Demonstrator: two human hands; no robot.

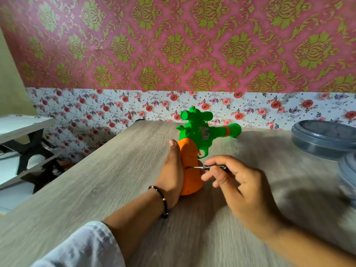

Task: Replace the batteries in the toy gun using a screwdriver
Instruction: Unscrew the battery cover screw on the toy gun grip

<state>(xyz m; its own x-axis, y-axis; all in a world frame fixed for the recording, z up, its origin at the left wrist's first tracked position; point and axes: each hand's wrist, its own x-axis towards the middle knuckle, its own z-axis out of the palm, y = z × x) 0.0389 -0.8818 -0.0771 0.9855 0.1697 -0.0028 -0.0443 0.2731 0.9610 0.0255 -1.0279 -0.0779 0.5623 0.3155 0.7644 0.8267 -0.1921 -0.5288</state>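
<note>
A green toy gun (200, 130) with an orange handle (189, 158) lies on the wooden table (96, 185), its barrel pointing to the right. My left hand (170, 174) wraps the orange handle from the left, thumb up along its side. My right hand (237, 182) pinches a small metal screwdriver (210, 167) held level. Its tip touches the side of the handle at about mid-height. No batteries are in sight.
Two grey-blue round lidded containers sit at the table's right edge, one (323, 138) further back and one (348, 170) nearer. A white shelf with black brackets (23, 143) stands left of the table. A floral-papered wall rises right behind the table.
</note>
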